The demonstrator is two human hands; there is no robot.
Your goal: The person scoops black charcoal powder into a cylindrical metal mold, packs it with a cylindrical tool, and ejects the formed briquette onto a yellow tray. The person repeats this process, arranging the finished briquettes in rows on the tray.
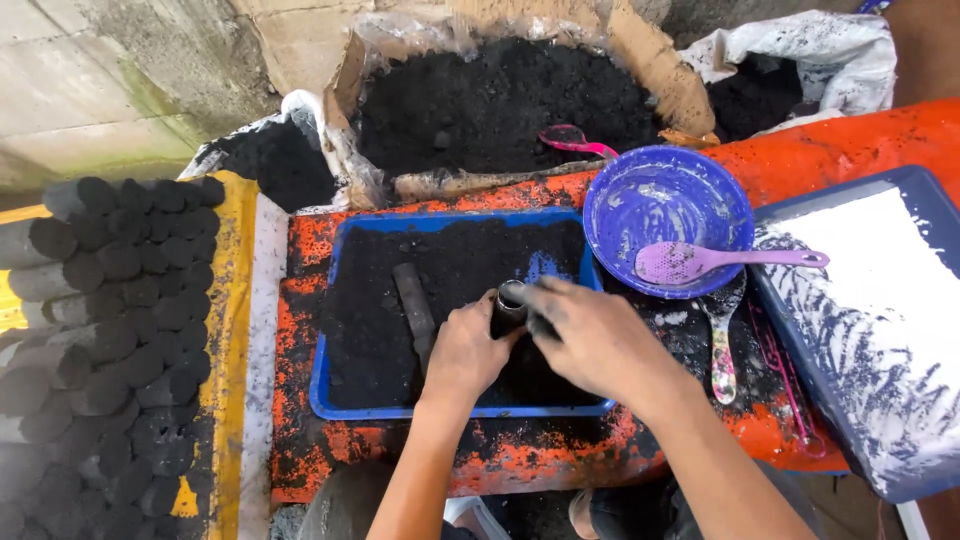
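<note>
On the orange, soot-smeared worktop [800,160], my left hand [462,352] wraps its fingers around a short dark metal tube [508,310] held upright over the blue plastic tray of black powder [330,395], while my right hand [590,335] has its fingers bunched together at the tube's rim. I judge it best to grip the tube steadily and press evenly. A blue bowl with a pink spoon [700,262] sits just beside.

Blue bowl [640,190] (purple spoon [690,262] inside).
</note>
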